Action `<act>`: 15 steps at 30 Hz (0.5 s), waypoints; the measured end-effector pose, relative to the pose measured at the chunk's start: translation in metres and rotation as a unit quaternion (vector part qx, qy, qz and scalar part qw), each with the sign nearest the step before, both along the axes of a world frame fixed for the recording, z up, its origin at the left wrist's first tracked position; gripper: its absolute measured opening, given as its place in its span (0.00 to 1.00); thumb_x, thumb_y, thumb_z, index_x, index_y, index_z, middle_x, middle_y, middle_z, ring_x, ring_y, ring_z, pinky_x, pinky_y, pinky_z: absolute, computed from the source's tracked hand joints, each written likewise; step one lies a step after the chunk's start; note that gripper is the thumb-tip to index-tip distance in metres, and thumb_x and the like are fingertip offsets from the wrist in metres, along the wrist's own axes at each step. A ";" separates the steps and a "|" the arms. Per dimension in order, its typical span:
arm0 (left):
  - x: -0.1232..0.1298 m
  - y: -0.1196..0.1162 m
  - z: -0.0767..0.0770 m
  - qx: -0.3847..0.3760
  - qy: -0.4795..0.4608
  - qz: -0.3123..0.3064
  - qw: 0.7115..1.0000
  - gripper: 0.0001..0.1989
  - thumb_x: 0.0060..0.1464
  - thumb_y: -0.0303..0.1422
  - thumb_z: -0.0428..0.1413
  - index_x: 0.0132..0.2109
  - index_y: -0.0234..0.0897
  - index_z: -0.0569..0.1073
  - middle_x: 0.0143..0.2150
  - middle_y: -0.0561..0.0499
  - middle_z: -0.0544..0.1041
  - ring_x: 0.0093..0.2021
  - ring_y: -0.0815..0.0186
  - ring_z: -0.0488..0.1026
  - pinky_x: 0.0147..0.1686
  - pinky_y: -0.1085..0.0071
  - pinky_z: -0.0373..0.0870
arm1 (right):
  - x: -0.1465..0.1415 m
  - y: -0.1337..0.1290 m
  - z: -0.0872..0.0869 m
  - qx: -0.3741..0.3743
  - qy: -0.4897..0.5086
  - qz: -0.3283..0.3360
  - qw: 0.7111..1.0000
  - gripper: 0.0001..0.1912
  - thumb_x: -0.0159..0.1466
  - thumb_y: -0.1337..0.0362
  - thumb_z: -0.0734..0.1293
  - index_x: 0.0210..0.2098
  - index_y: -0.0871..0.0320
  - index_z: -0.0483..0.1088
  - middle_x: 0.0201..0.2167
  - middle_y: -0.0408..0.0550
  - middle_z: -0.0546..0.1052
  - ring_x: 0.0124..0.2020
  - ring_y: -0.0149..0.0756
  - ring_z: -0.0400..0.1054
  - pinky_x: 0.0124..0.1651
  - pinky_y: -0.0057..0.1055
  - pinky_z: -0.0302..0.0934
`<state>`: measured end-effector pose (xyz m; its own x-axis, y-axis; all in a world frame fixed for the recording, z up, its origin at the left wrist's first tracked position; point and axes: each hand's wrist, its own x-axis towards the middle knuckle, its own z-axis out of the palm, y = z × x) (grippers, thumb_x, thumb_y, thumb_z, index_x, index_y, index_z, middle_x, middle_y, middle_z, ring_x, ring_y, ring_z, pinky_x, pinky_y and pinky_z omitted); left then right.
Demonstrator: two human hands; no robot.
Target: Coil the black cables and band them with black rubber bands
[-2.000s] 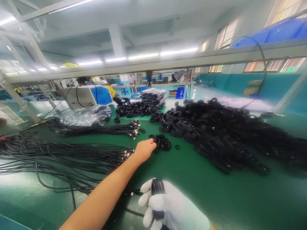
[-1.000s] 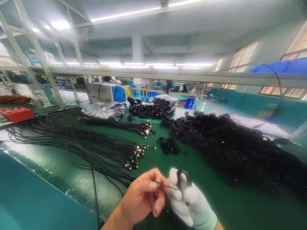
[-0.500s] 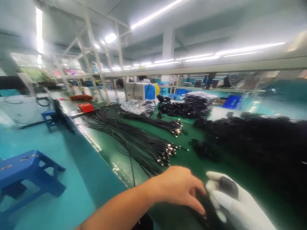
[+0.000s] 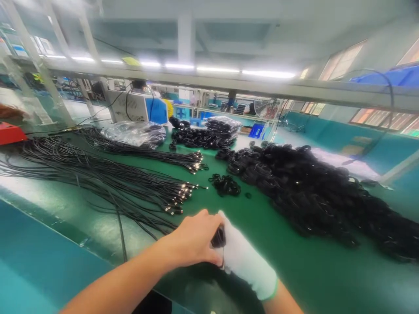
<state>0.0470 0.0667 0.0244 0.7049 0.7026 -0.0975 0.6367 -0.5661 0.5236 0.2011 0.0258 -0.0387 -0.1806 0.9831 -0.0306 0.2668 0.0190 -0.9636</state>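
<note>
Low over the table's near part, my bare left hand and my white-gloved right hand meet around a small coiled black cable. The thumb and fingers of the left curve round the coil's near side. Behind it, the glove wraps the other side, its fingers mostly hidden. Just left of my hands, long black cables lie in a bundle with shiny metal plugs at their ends. Beyond my hands sits a little heap of small black loops.
A large mound of coiled black cables covers the right of the green tabletop. Clear plastic bags, a blue-and-white machine and more coils stand farther back. A red box is at the left, a shelf beam overhead.
My view has swung to the right. The hands, apart before with a black coil in the gloved one, have come together, and my left hand has closed on the coil.
</note>
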 end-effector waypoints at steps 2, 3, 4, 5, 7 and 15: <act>0.004 0.006 0.003 0.020 0.051 -0.016 0.998 0.22 0.35 0.43 0.63 0.39 0.39 0.71 0.34 0.50 0.71 0.35 0.59 0.68 0.29 0.70 0.62 | -0.003 -0.001 0.001 0.047 -0.030 -0.012 0.998 0.52 0.49 0.65 0.69 0.64 0.65 0.35 0.49 0.59 0.69 0.46 0.43 0.68 0.48 0.40 0.63; 0.005 0.012 0.004 0.010 0.072 -0.031 0.997 0.22 0.35 0.43 0.62 0.39 0.38 0.71 0.34 0.49 0.72 0.34 0.59 0.69 0.28 0.70 0.62 | -0.004 -0.001 0.004 0.050 -0.048 -0.016 0.997 0.52 0.50 0.66 0.69 0.65 0.65 0.34 0.48 0.58 0.71 0.45 0.43 0.68 0.49 0.40 0.63; 0.005 0.020 0.004 -0.017 0.086 -0.049 0.995 0.21 0.35 0.42 0.62 0.38 0.38 0.71 0.34 0.49 0.73 0.33 0.59 0.69 0.27 0.71 0.62 | -0.004 0.000 0.006 0.050 -0.065 -0.027 0.996 0.50 0.50 0.67 0.68 0.65 0.64 0.38 0.46 0.57 0.72 0.44 0.43 0.69 0.49 0.41 0.63; 0.005 0.028 0.004 -0.055 0.090 -0.066 0.992 0.19 0.37 0.40 0.61 0.38 0.37 0.72 0.34 0.50 0.74 0.32 0.61 0.70 0.27 0.71 0.62 | -0.004 0.000 0.010 0.052 -0.084 -0.047 0.994 0.44 0.50 0.67 0.67 0.63 0.62 0.45 0.44 0.54 0.73 0.43 0.42 0.69 0.48 0.40 0.63; 0.004 0.040 0.003 -0.125 0.061 -0.088 0.986 0.12 0.43 0.35 0.56 0.37 0.38 0.73 0.33 0.52 0.76 0.30 0.64 0.71 0.27 0.74 0.63 | -0.002 0.001 0.016 0.078 -0.115 -0.103 0.985 0.29 0.51 0.68 0.67 0.53 0.59 0.62 0.41 0.51 0.74 0.41 0.42 0.69 0.46 0.40 0.63; 0.002 0.023 -0.005 -0.189 -0.034 -0.018 0.981 0.09 0.46 0.26 0.48 0.23 0.36 0.71 0.20 0.54 0.74 0.19 0.70 0.66 0.21 0.75 0.61 | 0.018 -0.005 0.016 -0.048 0.289 0.128 0.947 0.27 0.48 0.69 0.68 0.48 0.53 0.60 0.23 0.38 0.72 0.13 0.25 0.57 0.18 0.23 0.51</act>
